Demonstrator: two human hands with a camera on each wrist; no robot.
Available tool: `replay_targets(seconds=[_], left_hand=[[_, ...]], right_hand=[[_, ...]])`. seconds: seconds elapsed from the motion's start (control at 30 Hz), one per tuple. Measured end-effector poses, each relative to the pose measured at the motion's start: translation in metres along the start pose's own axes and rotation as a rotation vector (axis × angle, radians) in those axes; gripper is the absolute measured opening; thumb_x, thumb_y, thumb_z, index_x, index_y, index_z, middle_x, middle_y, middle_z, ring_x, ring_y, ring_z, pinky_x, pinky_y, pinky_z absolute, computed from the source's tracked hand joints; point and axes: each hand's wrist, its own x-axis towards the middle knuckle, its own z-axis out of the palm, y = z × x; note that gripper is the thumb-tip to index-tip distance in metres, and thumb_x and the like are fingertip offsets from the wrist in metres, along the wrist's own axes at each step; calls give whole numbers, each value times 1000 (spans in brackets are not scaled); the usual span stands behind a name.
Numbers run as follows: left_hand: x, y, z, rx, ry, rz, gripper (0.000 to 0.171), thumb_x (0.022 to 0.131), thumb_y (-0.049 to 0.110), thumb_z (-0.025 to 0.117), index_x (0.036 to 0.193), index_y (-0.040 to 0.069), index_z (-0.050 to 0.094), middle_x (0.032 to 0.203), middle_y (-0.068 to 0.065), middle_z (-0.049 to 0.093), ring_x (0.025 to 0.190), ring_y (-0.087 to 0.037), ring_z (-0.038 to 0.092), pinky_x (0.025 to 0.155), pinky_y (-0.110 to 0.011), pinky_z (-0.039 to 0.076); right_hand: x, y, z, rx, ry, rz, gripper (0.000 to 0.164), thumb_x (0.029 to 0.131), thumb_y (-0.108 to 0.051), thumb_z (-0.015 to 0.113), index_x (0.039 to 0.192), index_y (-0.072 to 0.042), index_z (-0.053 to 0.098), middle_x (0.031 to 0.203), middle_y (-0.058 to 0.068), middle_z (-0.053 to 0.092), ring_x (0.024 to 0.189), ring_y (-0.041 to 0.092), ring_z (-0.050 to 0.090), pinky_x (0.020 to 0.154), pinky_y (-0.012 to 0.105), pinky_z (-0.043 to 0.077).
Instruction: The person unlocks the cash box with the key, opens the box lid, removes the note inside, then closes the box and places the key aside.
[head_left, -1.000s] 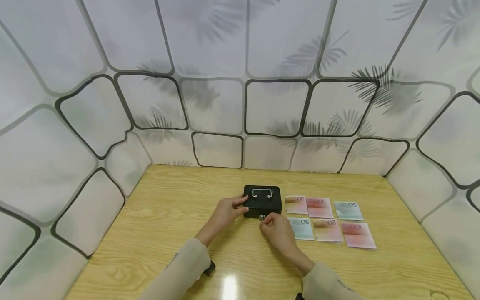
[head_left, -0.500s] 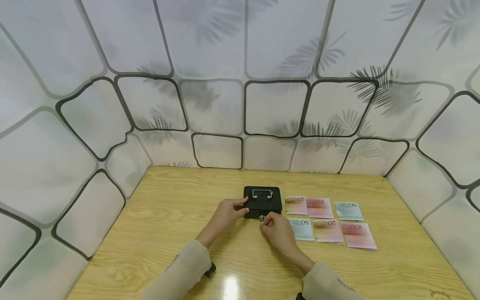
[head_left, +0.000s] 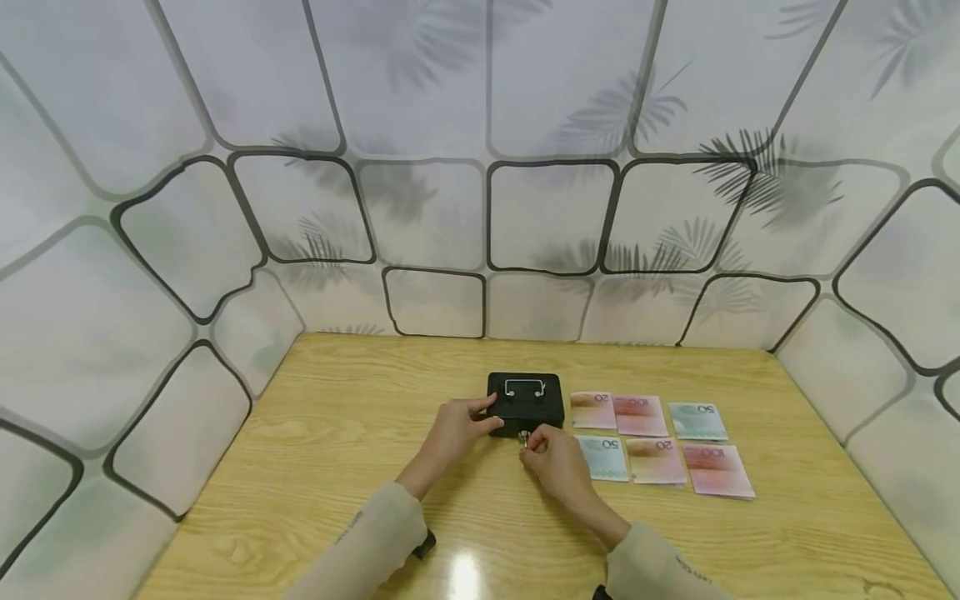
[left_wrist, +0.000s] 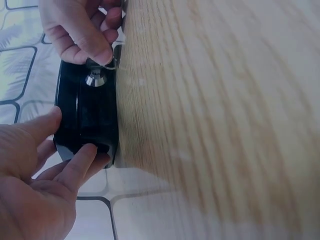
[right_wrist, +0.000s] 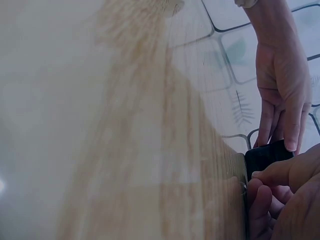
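Observation:
A black cash box (head_left: 525, 404) with a wire handle on its closed lid sits on the wooden table. My left hand (head_left: 455, 427) grips its left end, fingers on the lid and at the front corner, as the left wrist view also shows. A silver lock (left_wrist: 96, 79) is on the front face of the box. At this lock, my right hand (head_left: 558, 460) pinches a key between thumb and fingers; a small metal ring (left_wrist: 114, 65) hangs there. Most of the key is hidden by the fingertips.
Right of the box lie two rows of banknotes: a pink 100 note (head_left: 638, 416), a green 50 note (head_left: 697, 422), a brownish 20 note (head_left: 656, 461) and others. A patterned curtain (head_left: 435, 208) encloses the table (head_left: 360, 400) at the back and sides.
My left hand has shifted very slightly right, one digit reaching a little farther over the front of the box. The right hand stays at the lock, and the banknotes have not moved.

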Motion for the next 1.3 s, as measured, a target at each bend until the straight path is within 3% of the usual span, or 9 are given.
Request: replay_targets(seconds=[0.23,0.67,1.0,1.23,1.3], left_hand=[[-1,1,3,-26,18,-21,45,93,19,79,135,7,68,130,-19,66,50,-7,30,49,-19,32],[0,2,7,-36,34,-13,44,93,16,79,134,4,68,130,-19,66,46,-6,23,45,-18,29],[1,2,6,-39,31,-26,45,93,15,79,135,4,67,131,-20,64,46,-5,22,45,-18,29],[-1,3,3,-34,14,-50,46,94,16,78,137,7,66,135,-21,62,46,-6,23,44,-19,29],[-1,3,3,-41,7,-60,46,94,17,78,138,8,66,135,-21,62,45,-6,23,44,-19,29]], right_hand=[[1,0,0,-7,0,1,18,81,-4,81,75,-11,65,61,-4,54,56,11,50,51,27,39],[0,2,-1,7,-12,0,18,81,-4,80,74,-11,65,58,-5,54,53,10,50,50,27,41],[-14,-4,-4,52,-72,-48,20,80,-2,79,71,-12,64,57,-7,53,52,8,49,50,25,40],[-18,-9,-14,40,-125,-95,22,79,0,81,73,-12,64,68,-7,58,63,7,53,60,23,44],[-19,-9,-18,62,-140,-86,22,79,1,79,74,-11,63,69,-6,60,60,7,54,56,23,45]])
